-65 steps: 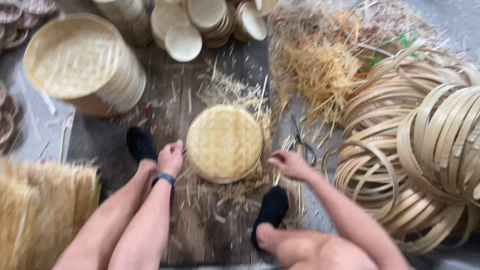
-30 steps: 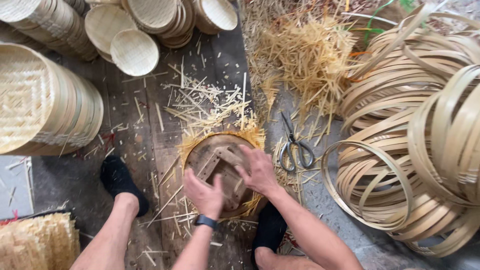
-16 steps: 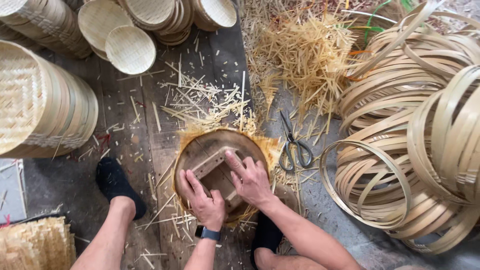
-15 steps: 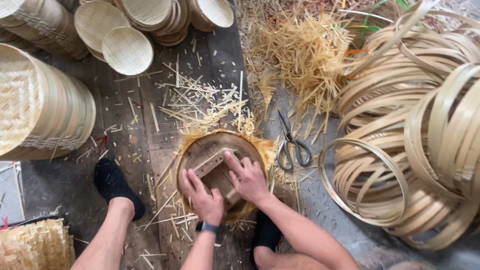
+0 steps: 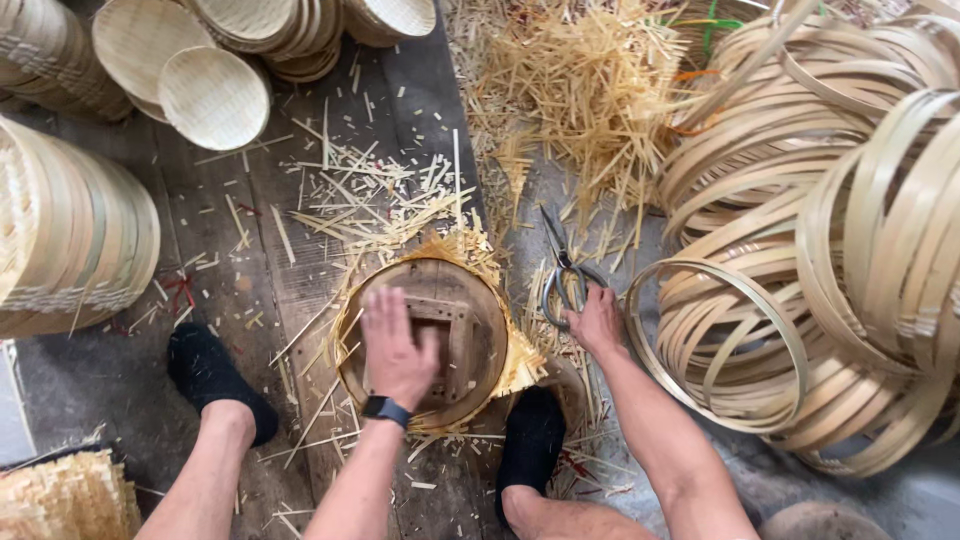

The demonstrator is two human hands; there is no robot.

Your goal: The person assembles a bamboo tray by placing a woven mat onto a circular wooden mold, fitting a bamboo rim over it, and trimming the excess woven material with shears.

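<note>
Left hand (image 5: 397, 350) is pressing flat on the round wooden form (image 5: 425, 340) on the floor, right hand (image 5: 596, 320) is closing around the scissors (image 5: 563, 275) (frayed weave edge (image 5: 470, 250) looking untrimmed).

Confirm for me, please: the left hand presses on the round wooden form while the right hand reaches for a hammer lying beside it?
Not quite. In the head view, the right hand reaches for scissors, not a hammer. The left hand does press on the round wooden form.
</note>
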